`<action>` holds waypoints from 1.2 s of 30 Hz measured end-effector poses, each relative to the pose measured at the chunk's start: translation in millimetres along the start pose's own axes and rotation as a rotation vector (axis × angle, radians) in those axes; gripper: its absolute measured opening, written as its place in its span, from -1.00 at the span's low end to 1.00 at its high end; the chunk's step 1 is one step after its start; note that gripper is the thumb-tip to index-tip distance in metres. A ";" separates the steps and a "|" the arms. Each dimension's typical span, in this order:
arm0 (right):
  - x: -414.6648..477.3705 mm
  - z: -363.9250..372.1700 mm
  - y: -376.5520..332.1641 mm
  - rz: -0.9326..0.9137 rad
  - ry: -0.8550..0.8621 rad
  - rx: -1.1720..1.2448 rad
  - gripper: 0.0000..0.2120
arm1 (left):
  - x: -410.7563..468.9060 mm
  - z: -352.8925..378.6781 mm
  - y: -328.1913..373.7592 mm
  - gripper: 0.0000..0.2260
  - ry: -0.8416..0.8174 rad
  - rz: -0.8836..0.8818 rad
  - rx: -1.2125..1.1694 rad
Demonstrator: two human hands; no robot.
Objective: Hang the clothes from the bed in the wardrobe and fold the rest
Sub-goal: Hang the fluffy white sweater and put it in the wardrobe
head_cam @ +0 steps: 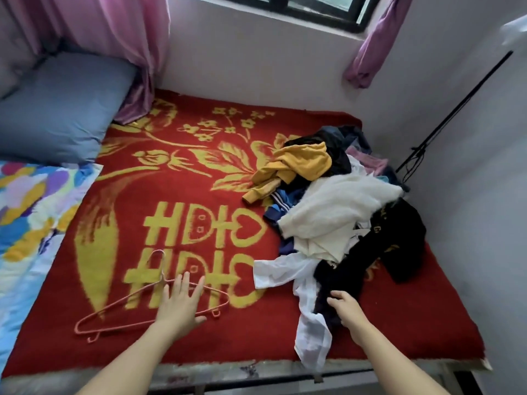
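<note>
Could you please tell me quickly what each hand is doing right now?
Left hand: open, fingers straight, resting on the pink hanger.
Right hand: fingers curled, gripping the black garment.

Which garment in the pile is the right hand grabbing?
The black garment at the pile's near end: the right hand grips it, not the yellow top, cream cloth or white shirt.

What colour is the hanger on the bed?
Pink. The head view shows the hanger best, under the left hand.
</note>
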State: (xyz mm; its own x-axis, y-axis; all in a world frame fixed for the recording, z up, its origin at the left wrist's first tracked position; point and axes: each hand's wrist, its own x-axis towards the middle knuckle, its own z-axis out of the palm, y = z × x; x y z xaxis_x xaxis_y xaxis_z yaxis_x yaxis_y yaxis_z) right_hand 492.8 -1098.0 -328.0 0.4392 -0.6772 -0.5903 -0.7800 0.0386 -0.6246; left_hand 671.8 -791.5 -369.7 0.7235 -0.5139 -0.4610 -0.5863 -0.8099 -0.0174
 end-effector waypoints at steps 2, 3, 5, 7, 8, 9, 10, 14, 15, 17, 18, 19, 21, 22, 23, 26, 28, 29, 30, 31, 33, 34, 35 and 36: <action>16.5 -15.9 0.8 -0.003 0.014 -0.030 -0.66 | 20.1 -17.8 27.9 -0.23 0.028 0.022 -0.025; 26.1 -22.8 -0.9 -0.018 0.015 -0.046 -0.67 | 30.0 -27.0 40.8 -0.26 0.045 0.030 -0.036; 50.6 -37.2 -7.5 -0.051 0.009 -0.061 -0.66 | 51.0 -46.7 66.6 -0.29 0.097 0.038 -0.049; 79.2 -52.1 -18.1 -0.074 -0.008 -0.079 -0.65 | 71.8 -65.6 90.6 -0.31 0.137 0.030 -0.071; 92.4 -57.3 -24.7 -0.078 -0.014 -0.084 -0.64 | 80.1 -74.3 99.7 -0.32 0.150 0.019 -0.084; 106.3 -62.9 -30.2 -0.082 -0.022 -0.095 -0.64 | 88.7 -81.2 108.4 -0.33 0.160 0.006 -0.089; 121.4 -69.9 -36.1 -0.087 -0.037 -0.118 -0.62 | 98.2 -87.9 118.5 -0.34 0.164 -0.008 -0.094; 186.7 -95.5 -58.9 -0.113 -0.058 -0.270 -0.52 | 133.5 -103.3 151.5 -0.36 0.183 -0.065 -0.113; 201.8 -99.7 -63.9 -0.127 -0.043 -0.327 -0.52 | 139.8 -104.9 156.8 -0.36 0.184 -0.075 -0.116; 231.1 -105.8 -74.2 -0.140 -0.014 -0.382 -0.51 | 152.0 -106.2 165.5 -0.36 0.175 -0.095 -0.109; 246.3 -108.0 -78.9 -0.140 -0.009 -0.381 -0.50 | 160.2 -104.2 169.7 -0.36 0.164 -0.106 -0.102; 255.1 -109.1 -83.7 -0.145 0.002 -0.380 -0.48 | 163.0 -102.5 171.5 -0.36 0.150 -0.113 -0.101; 277.9 -111.1 -91.5 -0.170 0.034 -0.397 -0.44 | 172.0 -99.7 176.3 -0.37 0.115 -0.134 -0.097; 287.8 -112.2 -95.1 -0.187 0.047 -0.411 -0.42 | 175.8 -98.1 177.1 -0.37 0.102 -0.145 -0.093; 299.5 -113.4 -98.8 -0.200 0.055 -0.422 -0.40 | 180.6 -96.0 178.1 -0.37 0.086 -0.157 -0.093; 333.8 -116.2 -109.6 -0.182 0.073 -0.383 -0.29 | 187.0 -94.5 176.5 -0.37 0.054 -0.213 -0.110; 355.5 -116.4 -115.5 -0.121 0.089 -0.225 -0.19 | 189.8 -91.5 172.6 -0.36 0.044 -0.253 -0.131; 365.4 -116.1 -118.8 -0.076 0.105 -0.112 -0.15 | 190.9 -89.9 170.8 -0.36 0.035 -0.270 -0.133; 374.4 -116.1 -123.2 -0.015 0.131 0.009 -0.13 | 190.7 -87.9 169.1 -0.36 0.027 -0.283 -0.131; 383.5 -116.0 -128.4 0.060 0.166 0.124 -0.11 | 190.2 -85.9 167.7 -0.36 0.015 -0.299 -0.128; 398.6 -113.9 -138.9 0.218 0.229 0.339 -0.10 | 188.5 -81.3 165.1 -0.37 -0.002 -0.329 -0.137; 405.3 -112.6 -140.9 0.287 0.244 0.420 -0.10 | 187.6 -78.9 164.2 -0.37 -0.009 -0.340 -0.150; 411.6 -111.5 -140.7 0.326 0.261 0.441 -0.11 | 187.0 -76.6 163.5 -0.37 -0.019 -0.351 -0.164; 417.0 -110.6 -138.1 0.321 0.272 0.393 -0.13 | 187.1 -74.4 162.6 -0.37 -0.026 -0.359 -0.175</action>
State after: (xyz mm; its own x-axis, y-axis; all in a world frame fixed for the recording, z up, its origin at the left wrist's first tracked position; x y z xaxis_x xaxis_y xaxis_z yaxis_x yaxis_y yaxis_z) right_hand 734.3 -1467.0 -431.4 0.0370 -0.7488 -0.6617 -0.6080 0.5086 -0.6096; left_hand 738.9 -1040.3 -392.8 0.8604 -0.1841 -0.4752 -0.2254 -0.9738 -0.0308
